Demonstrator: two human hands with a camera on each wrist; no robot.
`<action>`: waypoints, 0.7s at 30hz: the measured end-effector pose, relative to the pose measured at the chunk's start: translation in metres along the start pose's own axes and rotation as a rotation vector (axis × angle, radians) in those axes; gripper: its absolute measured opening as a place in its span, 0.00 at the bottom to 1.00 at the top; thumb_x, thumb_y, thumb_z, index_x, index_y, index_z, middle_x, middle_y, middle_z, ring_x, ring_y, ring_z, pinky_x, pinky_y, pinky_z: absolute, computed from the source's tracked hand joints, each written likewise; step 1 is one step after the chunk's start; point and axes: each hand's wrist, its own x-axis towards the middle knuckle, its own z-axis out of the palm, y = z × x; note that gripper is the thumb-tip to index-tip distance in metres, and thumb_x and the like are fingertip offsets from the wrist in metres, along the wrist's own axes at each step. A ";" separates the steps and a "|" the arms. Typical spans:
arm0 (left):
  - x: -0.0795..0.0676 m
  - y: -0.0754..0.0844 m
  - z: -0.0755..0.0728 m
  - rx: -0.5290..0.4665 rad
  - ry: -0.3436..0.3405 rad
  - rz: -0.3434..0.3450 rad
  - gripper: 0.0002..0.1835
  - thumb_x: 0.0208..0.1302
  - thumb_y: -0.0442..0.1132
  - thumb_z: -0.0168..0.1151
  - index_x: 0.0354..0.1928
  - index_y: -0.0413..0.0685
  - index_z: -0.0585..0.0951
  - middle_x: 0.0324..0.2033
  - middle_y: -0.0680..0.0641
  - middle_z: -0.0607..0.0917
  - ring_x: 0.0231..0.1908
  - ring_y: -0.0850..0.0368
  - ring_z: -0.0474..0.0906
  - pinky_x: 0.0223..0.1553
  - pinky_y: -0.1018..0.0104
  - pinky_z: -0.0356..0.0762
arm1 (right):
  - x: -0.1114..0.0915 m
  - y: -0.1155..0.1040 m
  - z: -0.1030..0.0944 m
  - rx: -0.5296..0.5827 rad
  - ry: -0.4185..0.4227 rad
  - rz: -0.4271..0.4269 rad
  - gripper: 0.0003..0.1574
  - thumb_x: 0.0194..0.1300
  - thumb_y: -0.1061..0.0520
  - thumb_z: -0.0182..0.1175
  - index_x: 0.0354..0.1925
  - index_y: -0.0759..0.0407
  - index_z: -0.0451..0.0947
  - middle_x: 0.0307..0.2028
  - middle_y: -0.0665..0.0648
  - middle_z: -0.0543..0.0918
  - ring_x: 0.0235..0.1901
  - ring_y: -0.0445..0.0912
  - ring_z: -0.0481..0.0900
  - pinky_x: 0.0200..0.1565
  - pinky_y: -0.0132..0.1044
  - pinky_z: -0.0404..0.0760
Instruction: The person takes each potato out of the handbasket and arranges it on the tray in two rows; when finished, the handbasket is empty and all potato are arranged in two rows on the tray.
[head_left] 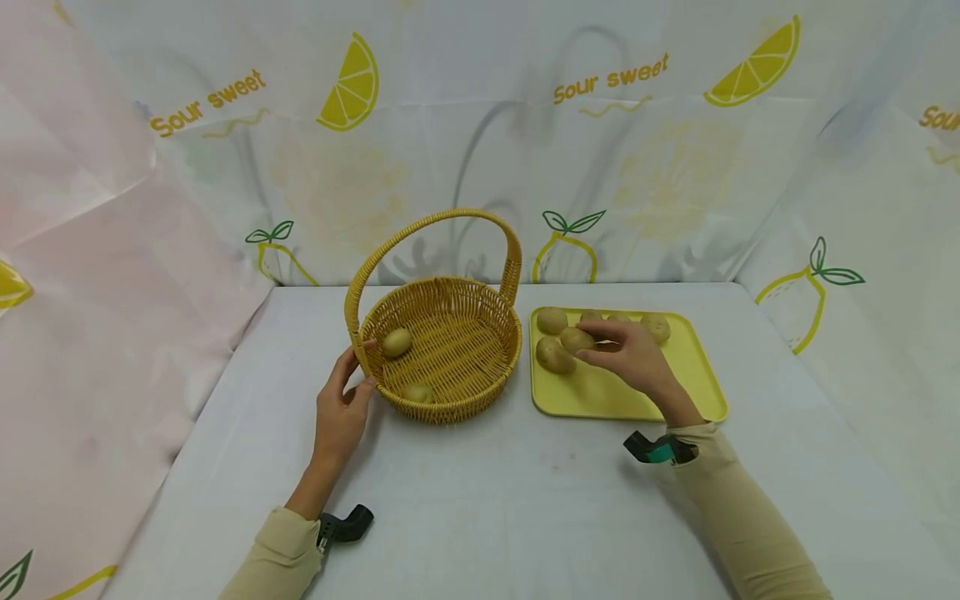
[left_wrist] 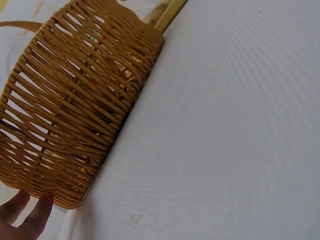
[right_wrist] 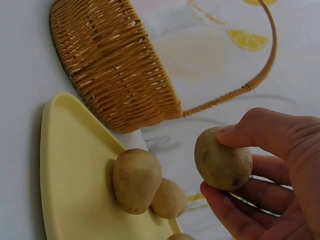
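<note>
My left hand (head_left: 343, 415) holds the left side of a round woven basket (head_left: 491, 398), near the foot of its tall handle. Two fingertips (left_wrist: 44, 204) touch the wicker wall in the left wrist view. Inside the basket lie two potatoes, one potato (head_left: 397, 342) at the left and another potato (head_left: 417, 392) near the front. My right hand (head_left: 633, 357) pinches a potato (right_wrist: 222, 159) between thumb and fingers, raised above the yellow tray (head_left: 693, 379). Several more potatoes rest on that tray, among them a larger potato (head_left: 555, 356) at its left side.
Basket and tray stand side by side on a white-covered table (head_left: 480, 500), a narrow gap between them. The basket's arched handle (head_left: 450, 214) rises high above its rim. A lemon-printed curtain (head_left: 465, 125) hangs behind the table and along both sides.
</note>
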 end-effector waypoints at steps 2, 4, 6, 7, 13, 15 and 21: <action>0.000 0.006 0.000 0.010 -0.002 -0.003 0.27 0.71 0.21 0.53 0.71 0.34 0.72 0.70 0.35 0.72 0.72 0.38 0.64 0.54 0.72 0.75 | -0.001 0.003 -0.002 -0.005 0.008 0.001 0.26 0.64 0.68 0.73 0.60 0.71 0.82 0.55 0.67 0.83 0.49 0.51 0.83 0.49 0.34 0.84; -0.001 0.008 0.000 0.012 -0.004 -0.006 0.26 0.71 0.21 0.53 0.71 0.34 0.72 0.70 0.35 0.72 0.72 0.38 0.64 0.54 0.71 0.75 | -0.002 0.007 -0.004 -0.011 0.014 -0.004 0.26 0.64 0.68 0.72 0.60 0.71 0.82 0.56 0.68 0.83 0.49 0.51 0.83 0.49 0.34 0.84; -0.001 0.009 0.000 0.013 -0.004 -0.007 0.26 0.71 0.22 0.53 0.71 0.34 0.72 0.71 0.35 0.72 0.72 0.39 0.64 0.55 0.70 0.74 | -0.003 0.010 -0.006 -0.013 0.016 -0.007 0.26 0.65 0.67 0.72 0.61 0.71 0.81 0.56 0.68 0.83 0.50 0.51 0.83 0.49 0.33 0.84; -0.001 0.009 -0.001 0.012 -0.004 -0.007 0.26 0.71 0.22 0.53 0.71 0.34 0.72 0.71 0.35 0.72 0.72 0.39 0.64 0.55 0.70 0.74 | -0.003 0.012 -0.006 -0.011 0.018 -0.003 0.26 0.65 0.67 0.72 0.61 0.70 0.82 0.56 0.68 0.83 0.50 0.50 0.83 0.49 0.32 0.83; -0.001 0.008 -0.001 0.011 -0.005 -0.009 0.27 0.72 0.23 0.53 0.72 0.36 0.72 0.71 0.37 0.72 0.73 0.43 0.64 0.56 0.68 0.74 | -0.003 0.020 -0.007 -0.020 0.027 0.018 0.27 0.66 0.66 0.72 0.61 0.71 0.81 0.55 0.68 0.83 0.50 0.53 0.83 0.49 0.32 0.83; -0.001 0.008 -0.001 0.011 -0.008 -0.005 0.27 0.72 0.23 0.53 0.72 0.36 0.72 0.71 0.37 0.72 0.73 0.42 0.64 0.56 0.69 0.74 | -0.004 0.021 -0.007 -0.027 0.033 0.026 0.27 0.65 0.67 0.72 0.61 0.72 0.80 0.55 0.69 0.83 0.50 0.55 0.83 0.49 0.32 0.84; -0.001 0.008 -0.002 0.005 -0.013 0.005 0.27 0.72 0.22 0.53 0.72 0.35 0.71 0.71 0.36 0.72 0.73 0.41 0.64 0.56 0.70 0.75 | -0.004 0.026 -0.008 -0.046 0.042 0.042 0.27 0.65 0.67 0.72 0.61 0.73 0.80 0.54 0.70 0.84 0.50 0.58 0.83 0.48 0.31 0.83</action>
